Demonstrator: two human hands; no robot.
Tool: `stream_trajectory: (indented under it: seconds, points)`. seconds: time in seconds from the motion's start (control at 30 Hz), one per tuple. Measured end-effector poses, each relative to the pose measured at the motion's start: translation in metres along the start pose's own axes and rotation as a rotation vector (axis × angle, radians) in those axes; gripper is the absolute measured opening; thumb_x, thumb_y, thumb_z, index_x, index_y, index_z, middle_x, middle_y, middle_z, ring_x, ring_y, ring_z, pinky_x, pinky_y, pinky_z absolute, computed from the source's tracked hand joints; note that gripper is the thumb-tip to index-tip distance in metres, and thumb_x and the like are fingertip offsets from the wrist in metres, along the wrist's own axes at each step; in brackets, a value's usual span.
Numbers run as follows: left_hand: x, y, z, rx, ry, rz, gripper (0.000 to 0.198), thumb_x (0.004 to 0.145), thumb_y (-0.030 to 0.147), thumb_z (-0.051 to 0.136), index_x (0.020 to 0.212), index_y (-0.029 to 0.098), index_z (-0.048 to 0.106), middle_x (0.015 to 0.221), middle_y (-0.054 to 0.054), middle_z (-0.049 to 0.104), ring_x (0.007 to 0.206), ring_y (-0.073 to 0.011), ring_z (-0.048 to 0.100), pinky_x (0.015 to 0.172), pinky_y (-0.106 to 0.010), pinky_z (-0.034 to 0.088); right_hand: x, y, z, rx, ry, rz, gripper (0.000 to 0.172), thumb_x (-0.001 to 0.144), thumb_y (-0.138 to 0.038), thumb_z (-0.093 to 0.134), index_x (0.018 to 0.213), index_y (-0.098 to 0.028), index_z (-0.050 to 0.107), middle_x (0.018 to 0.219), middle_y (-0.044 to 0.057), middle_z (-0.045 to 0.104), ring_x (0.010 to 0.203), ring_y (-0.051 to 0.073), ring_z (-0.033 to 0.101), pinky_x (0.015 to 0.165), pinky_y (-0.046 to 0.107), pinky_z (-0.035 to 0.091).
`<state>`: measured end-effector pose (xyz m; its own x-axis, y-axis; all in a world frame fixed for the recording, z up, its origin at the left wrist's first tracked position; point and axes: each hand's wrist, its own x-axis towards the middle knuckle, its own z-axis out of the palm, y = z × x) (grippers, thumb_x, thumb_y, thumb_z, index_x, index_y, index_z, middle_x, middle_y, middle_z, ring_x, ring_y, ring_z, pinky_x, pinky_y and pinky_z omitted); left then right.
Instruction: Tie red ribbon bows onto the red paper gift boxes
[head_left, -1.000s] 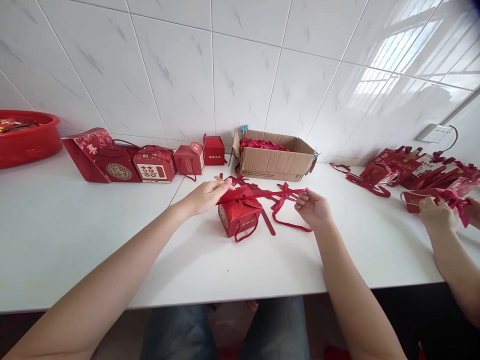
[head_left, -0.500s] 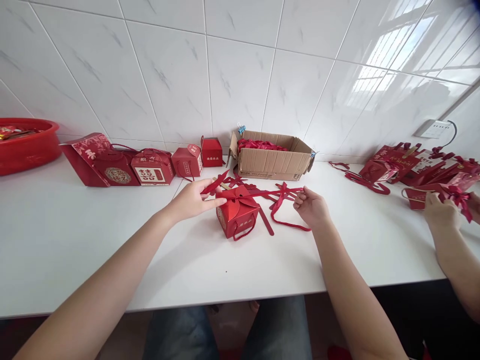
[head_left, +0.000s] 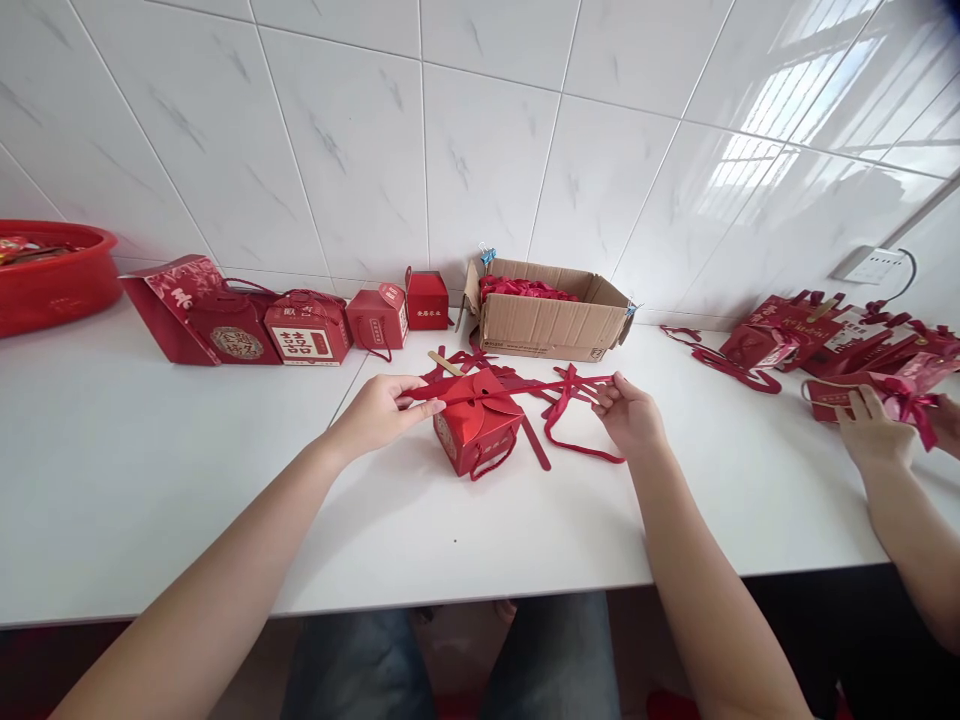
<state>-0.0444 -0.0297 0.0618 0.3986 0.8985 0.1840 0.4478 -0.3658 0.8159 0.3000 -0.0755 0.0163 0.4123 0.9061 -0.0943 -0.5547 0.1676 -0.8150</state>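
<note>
A red gift box (head_left: 480, 432) with folded top flaps and a cord handle on its side stands on the white table. Stretched across its top is a red ribbon (head_left: 540, 387). My left hand (head_left: 386, 408) pinches the ribbon at the box's left, its fingertips close to the flaps. At the right, my right hand (head_left: 628, 412) grips the ribbon's other stretch between thumb and fingers. Below that stretch, a loop of ribbon (head_left: 581, 447) lies on the table beside the box. Behind the box are flat red strips (head_left: 536, 445) and bits of ribbon.
An open cardboard box (head_left: 544, 325) of red ribbon stands against the tiled wall. Several red gift boxes (head_left: 306, 330) line up at the left, near a red basin (head_left: 60, 285). At the right, a co-worker's hands (head_left: 877, 430) handle a red box with a bow, near more boxes (head_left: 810, 330).
My left hand has drawn its fingers in on the ribbon, and the loose end above it has dropped lower. My right hand has barely moved. The camera view has shifted slightly.
</note>
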Motion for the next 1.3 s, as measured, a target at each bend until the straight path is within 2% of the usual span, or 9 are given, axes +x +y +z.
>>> stream_trajectory:
  seconds: [0.23,0.33,0.47,0.57,0.73,0.93,1.13,1.3]
  points:
    - [-0.001,-0.002,-0.001,-0.023,-0.004,-0.016,0.038,0.069,0.053,0.069,0.083,0.017,0.073,0.089,-0.007,0.072,0.084,-0.0226,0.063,0.08,-0.033,0.051,0.002,-0.002,-0.004,-0.036,0.007,-0.019,0.029,0.073,-0.03,0.075,0.065,-0.019,0.049,0.056,-0.007,0.043,0.047,0.006,0.042,0.045,0.022,0.043]
    - [-0.001,-0.001,-0.002,-0.046,-0.027,0.023,0.034,0.071,0.051,0.069,0.08,0.018,0.072,0.082,-0.004,0.07,0.076,-0.0198,0.061,0.073,-0.03,0.05,-0.001,-0.001,-0.002,-0.038,0.015,-0.021,0.027,0.074,-0.029,0.074,0.066,-0.019,0.05,0.057,-0.007,0.044,0.047,0.006,0.043,0.046,0.022,0.042]
    - [0.0,-0.004,-0.003,-0.024,-0.057,0.071,0.029,0.074,0.045,0.067,0.084,0.019,0.073,0.073,-0.001,0.064,0.062,-0.014,0.051,0.061,-0.026,0.045,-0.005,-0.003,0.001,-0.024,0.025,-0.037,0.026,0.075,-0.027,0.072,0.065,-0.019,0.05,0.057,-0.006,0.043,0.048,0.006,0.042,0.046,0.022,0.042]
    - [0.001,-0.007,-0.004,0.033,-0.064,0.108,0.025,0.076,0.042,0.065,0.085,0.02,0.073,0.074,-0.001,0.057,0.061,-0.0129,0.046,0.058,-0.025,0.041,-0.006,-0.004,0.001,-0.008,0.029,-0.055,0.025,0.076,-0.026,0.071,0.064,-0.018,0.05,0.057,-0.006,0.042,0.048,0.006,0.041,0.046,0.021,0.042]
    - [-0.001,-0.005,-0.005,0.022,-0.119,0.156,0.023,0.079,0.043,0.062,0.079,0.021,0.07,0.088,-0.003,0.052,0.075,-0.0158,0.051,0.067,-0.026,0.043,-0.006,-0.004,0.001,-0.003,0.029,-0.05,0.025,0.078,-0.025,0.068,0.063,-0.018,0.05,0.058,-0.005,0.041,0.049,0.007,0.039,0.046,0.021,0.041]
    - [-0.002,0.0,-0.006,-0.084,-0.21,0.137,0.025,0.08,0.042,0.06,0.071,0.02,0.065,0.102,-0.006,0.055,0.084,-0.0178,0.055,0.075,-0.027,0.045,-0.007,-0.005,0.003,-0.035,0.03,-0.032,0.027,0.077,-0.028,0.068,0.062,-0.019,0.047,0.057,-0.005,0.04,0.05,0.007,0.04,0.046,0.022,0.042]
    - [-0.002,0.003,-0.009,-0.075,-0.223,0.125,0.024,0.081,0.041,0.059,0.073,0.019,0.063,0.111,-0.007,0.055,0.095,-0.0194,0.055,0.085,-0.031,0.045,-0.011,-0.008,0.008,-0.117,0.042,-0.062,0.029,0.071,-0.031,0.068,0.062,-0.019,0.044,0.058,-0.006,0.038,0.049,0.006,0.04,0.049,0.022,0.042]
    - [-0.003,0.001,-0.005,-0.129,-0.167,0.122,0.027,0.081,0.045,0.061,0.077,0.019,0.065,0.109,-0.008,0.057,0.093,-0.0204,0.056,0.084,-0.032,0.047,-0.01,-0.006,0.008,-0.314,0.127,-0.109,0.026,0.072,-0.033,0.061,0.059,-0.02,0.043,0.056,-0.005,0.039,0.049,0.008,0.04,0.052,0.026,0.043]
